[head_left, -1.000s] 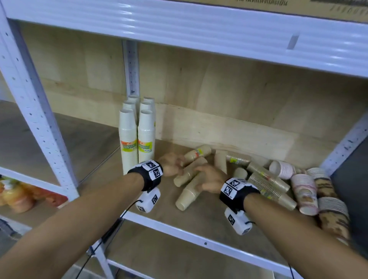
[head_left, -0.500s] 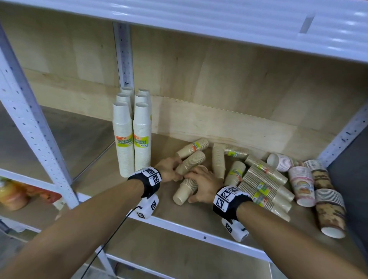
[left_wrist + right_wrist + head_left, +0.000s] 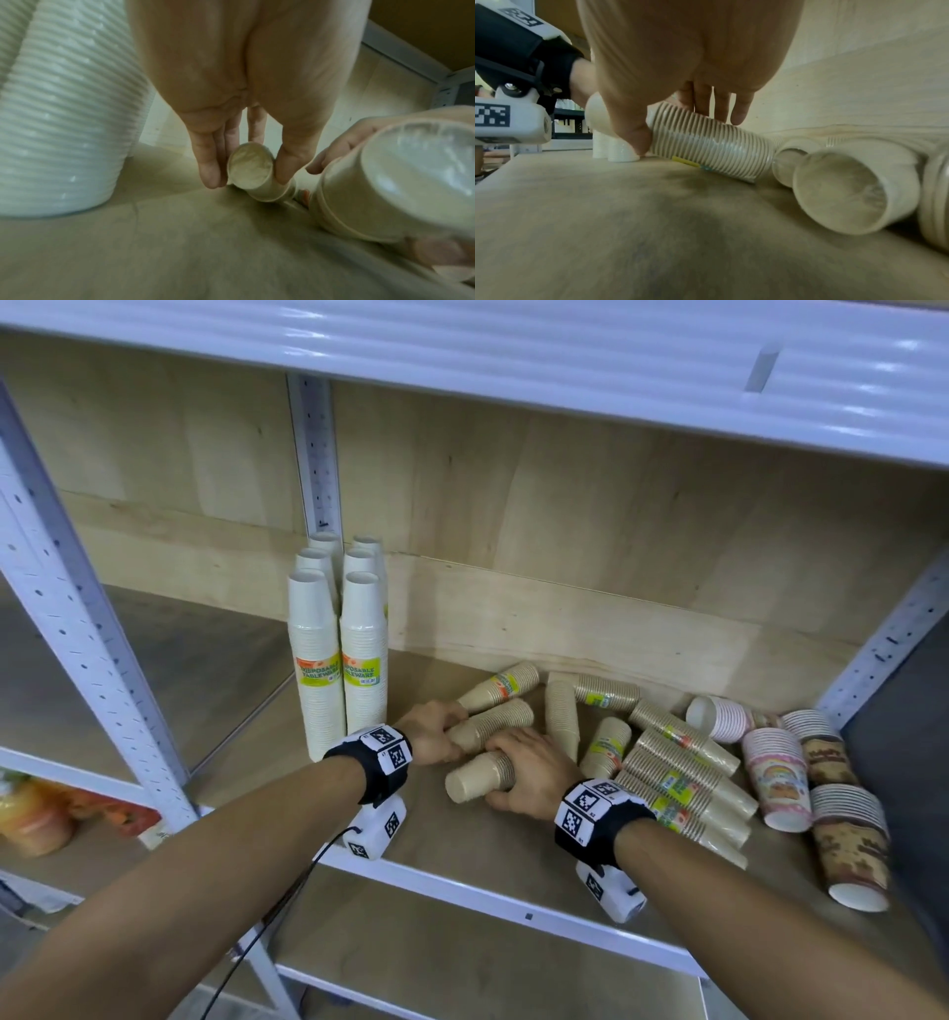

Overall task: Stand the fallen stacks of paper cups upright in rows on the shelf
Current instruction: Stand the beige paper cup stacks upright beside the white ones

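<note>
The shelf point(image 3: 513, 855) is a pale wood-grain board edged in white metal, with perforated white uprights at its sides. At its left stand six tall white cup stacks point(image 3: 339, 660) in two rows, finely ribbed by their rims and wrapped in clear film with yellow-green labels. To the right lies a loose heap of fallen beige stacks point(image 3: 678, 773), tapered cylinders ringed with close ridges, and beyond them several printed stacks point(image 3: 780, 778) in pink and brown patterns, the farthest cut off by blur at the frame's edge. The left hand point(image 3: 434, 731) pinches the narrow closed end of one fallen beige stack point(image 3: 488, 724), fingers on one side and thumb on the other (the left wrist view shows the round base between them). The right hand point(image 3: 534, 775) is curled over a second fallen stack point(image 3: 477, 778), thumb pressed near its base, the stack's mouth end resting on the board. Its fingertips are hidden behind the stack in the head view. The labels' small print cannot be read. On a lower shelf at far left sit blurred orange packets point(image 3: 36, 819).
</note>
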`<state>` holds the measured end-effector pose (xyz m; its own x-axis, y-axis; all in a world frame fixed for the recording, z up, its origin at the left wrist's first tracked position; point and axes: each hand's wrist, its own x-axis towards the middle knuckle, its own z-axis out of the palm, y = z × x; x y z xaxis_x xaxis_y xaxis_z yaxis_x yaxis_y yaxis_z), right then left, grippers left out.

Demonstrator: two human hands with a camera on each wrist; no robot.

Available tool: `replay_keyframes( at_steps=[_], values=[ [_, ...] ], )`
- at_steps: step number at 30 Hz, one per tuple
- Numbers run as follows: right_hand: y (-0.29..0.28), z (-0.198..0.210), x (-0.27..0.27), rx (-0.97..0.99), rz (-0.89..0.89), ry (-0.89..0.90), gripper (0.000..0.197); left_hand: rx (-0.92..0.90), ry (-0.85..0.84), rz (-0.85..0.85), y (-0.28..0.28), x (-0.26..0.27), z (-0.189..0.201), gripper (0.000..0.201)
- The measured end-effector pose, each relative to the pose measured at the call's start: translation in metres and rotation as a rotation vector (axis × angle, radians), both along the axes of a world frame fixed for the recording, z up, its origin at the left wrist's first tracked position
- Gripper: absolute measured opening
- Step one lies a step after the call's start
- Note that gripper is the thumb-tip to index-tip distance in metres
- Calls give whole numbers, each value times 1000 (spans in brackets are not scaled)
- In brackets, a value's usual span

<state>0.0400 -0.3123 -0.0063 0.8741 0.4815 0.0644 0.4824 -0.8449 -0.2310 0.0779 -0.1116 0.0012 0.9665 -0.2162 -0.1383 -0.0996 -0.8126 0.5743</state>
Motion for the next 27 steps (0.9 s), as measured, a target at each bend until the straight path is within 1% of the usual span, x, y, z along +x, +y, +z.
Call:
replay_keyframes(
  at_steps=[2,4,5,7,11,15,19,25,27],
  values=[
    [0,10,0,69,-52,19,46,10,-22,-9,1,2,13,48],
    [0,19,0,118,-100,26,48,10,-59,-7,1,6,27,38],
    [0,22,1,141,-122,31,51,-1,-72,-1,3,9,34,37],
    [-1,29,2,211,-177,28,54,-20,-99,2,2,13,49,40],
    [-3,41,9,400,-314,62,46,-30,-137,2,-4,19,74,36],
    [-7,42,15,524,-414,95,58,4,-161,-30,-15,19,90,36],
    [-11,43,14,572,-438,130,58,51,-168,-59,-24,17,94,37],
    [-10,45,11,564,-437,171,58,106,-150,-90,-35,12,90,41],
    [-9,46,11,550,-429,168,55,109,-152,-88,-36,10,90,42]
  ],
)
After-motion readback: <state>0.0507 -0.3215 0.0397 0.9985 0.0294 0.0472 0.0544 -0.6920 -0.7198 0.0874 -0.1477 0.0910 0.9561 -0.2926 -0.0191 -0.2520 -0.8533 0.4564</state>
